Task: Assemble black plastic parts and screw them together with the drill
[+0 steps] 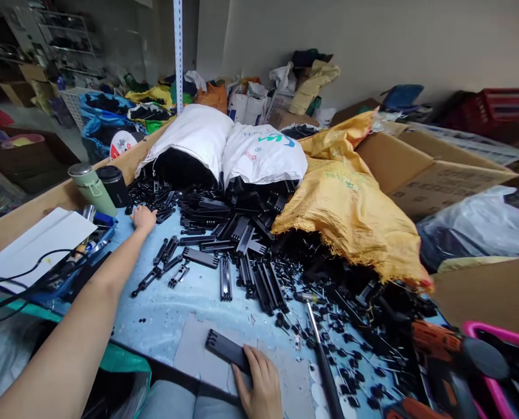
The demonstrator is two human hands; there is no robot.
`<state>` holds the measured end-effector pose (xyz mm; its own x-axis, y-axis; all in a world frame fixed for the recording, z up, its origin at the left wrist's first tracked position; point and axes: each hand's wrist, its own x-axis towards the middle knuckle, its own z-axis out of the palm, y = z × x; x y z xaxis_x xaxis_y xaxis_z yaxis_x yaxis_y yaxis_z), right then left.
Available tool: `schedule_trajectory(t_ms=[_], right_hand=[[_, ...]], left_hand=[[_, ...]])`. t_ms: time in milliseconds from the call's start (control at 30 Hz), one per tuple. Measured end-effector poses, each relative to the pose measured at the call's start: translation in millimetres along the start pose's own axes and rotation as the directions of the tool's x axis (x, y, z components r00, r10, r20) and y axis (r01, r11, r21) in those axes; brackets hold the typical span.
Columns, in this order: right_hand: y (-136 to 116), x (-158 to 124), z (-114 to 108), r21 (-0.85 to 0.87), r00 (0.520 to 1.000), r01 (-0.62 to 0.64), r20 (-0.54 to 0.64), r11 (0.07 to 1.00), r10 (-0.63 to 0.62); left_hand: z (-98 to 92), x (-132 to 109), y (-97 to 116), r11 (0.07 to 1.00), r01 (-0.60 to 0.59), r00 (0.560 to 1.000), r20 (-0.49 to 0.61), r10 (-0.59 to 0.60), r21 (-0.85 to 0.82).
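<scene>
My right hand [261, 381] grips a flat black plastic bar with a slotted end [226, 348], held low over a grey cardboard sheet [193, 337] at the front edge of the table. At the far left, my left hand [144, 218] reaches to a pile of small black plastic parts [167, 201]; its fingertips are hidden, so its grip is unclear. Between the hands lie jointed black link pieces [156, 265] and more slotted black bars [201, 257]. A hammer [322, 355] with a dark handle rests to the right of my right hand.
Two white sacks [263, 154] and a yellow sack [350, 203] spill black parts across the blue tabletop [154, 314]. Black-headed screws [350, 349] are scattered at right, near an orange power drill [436, 337]. A green flask [92, 189] and black cup [113, 185] stand at left.
</scene>
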<state>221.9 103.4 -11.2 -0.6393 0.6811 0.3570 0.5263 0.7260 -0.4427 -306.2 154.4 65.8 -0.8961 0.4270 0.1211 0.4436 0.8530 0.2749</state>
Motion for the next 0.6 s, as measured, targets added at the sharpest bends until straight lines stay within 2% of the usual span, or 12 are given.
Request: schedule_trajectory(t_ms=[100,200,300,433,500,533,600], right_hand=[[0.0,1.7,-0.4,0.018,1.000,0.002,0.010,1.000,-0.002],[-1.6,4.2,-1.7,0.019,1.000,0.005,0.009,1.000,-0.005],[-4.3,7.3,-3.1,0.007,0.999,0.015,0.046,1.000,-0.015],[-9.6,13.6,-4.5,-0.017,0.995,0.041,0.090,0.999,-0.040],[-13.4,17.9,-3.4,-0.026,0.993,0.047,0.109,0.999,-0.044],[-15.7,20.3,-2.1,-0.030,0.992,0.047,0.116,0.998,-0.043],[-21.2,25.1,1.3,-0.035,0.991,0.048,0.124,0.998,-0.044]], left_hand=[[13.4,-20.9,-5.0,0.996,-0.075,0.997,0.014,0.074,0.054],[18.4,-47.8,-19.5,0.975,-0.185,0.983,0.031,0.183,0.119],[11.8,-69.8,-34.7,0.954,-0.260,0.966,0.029,0.258,0.151],[-6.7,-105.1,-38.4,0.950,-0.305,0.947,-0.088,0.310,0.063],[-13.2,-136.9,-32.6,0.903,-0.428,0.901,-0.101,0.423,-0.042],[-14.5,-157.3,-28.9,0.852,-0.514,0.858,-0.078,0.508,-0.099],[-13.1,-204.0,-22.0,0.715,-0.672,0.728,0.002,0.685,-0.194]])
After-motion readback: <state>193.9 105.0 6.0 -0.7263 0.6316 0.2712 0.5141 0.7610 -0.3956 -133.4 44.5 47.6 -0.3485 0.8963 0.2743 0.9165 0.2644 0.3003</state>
